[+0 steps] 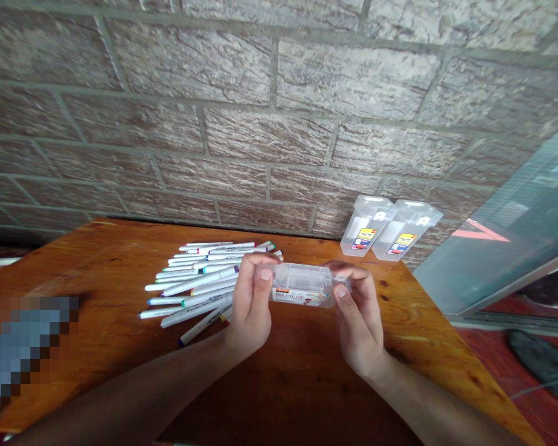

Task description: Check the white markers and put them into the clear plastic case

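Forearms (139, 384): bare, entering from the near edge, left and right.
Left hand (253, 303): thumb and fingers bent, gripping the left end of a clear plastic box (304, 279).
Right hand (360, 319): partly closed, gripping the opposite end.
Plastic box: between both hands, over the tabletop (111, 266).
Pens (199, 282): loose pile, left, partly behind the left hand.
Clear containers (363, 229): two, upright, far right, beside the brick wall (270, 148).

Bare forearms (167, 390) taper smoothly toward slim, uncovered wrists (376, 367).
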`<state>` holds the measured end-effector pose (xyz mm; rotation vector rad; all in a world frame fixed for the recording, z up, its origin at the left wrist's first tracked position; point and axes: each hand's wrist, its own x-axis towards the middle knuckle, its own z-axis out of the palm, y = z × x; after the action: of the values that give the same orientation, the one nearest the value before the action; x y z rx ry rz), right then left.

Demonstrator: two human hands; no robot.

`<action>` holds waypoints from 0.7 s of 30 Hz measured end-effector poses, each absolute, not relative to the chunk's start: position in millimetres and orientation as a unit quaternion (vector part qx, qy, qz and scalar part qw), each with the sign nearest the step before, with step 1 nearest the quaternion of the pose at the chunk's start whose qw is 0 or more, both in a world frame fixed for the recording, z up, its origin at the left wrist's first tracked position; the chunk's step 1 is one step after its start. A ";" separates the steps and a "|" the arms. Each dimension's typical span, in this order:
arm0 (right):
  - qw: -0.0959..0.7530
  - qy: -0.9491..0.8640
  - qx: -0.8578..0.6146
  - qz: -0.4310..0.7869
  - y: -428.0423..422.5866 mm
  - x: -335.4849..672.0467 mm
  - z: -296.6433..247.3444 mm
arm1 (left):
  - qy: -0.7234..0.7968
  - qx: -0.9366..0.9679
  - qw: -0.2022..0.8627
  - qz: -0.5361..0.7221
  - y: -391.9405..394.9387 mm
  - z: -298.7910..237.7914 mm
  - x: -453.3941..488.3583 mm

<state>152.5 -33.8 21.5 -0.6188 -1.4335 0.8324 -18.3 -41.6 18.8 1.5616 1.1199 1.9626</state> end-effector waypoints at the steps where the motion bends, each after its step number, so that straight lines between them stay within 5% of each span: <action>1: 0.639 -0.624 -0.269 0.361 -33.7 152.2 21.5 | 0.402 0.558 0.196 0.699 -41.5 18.4 -18.1; 21: 0.640 -0.608 -0.264 0.388 -26.3 154.9 17.1 | 0.399 0.569 0.198 0.691 -37.6 19.1 -22.6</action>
<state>154.9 -26.3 17.1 -0.6023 -1.3866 0.8850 -22.6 -37.6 19.1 1.5935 1.1160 1.9349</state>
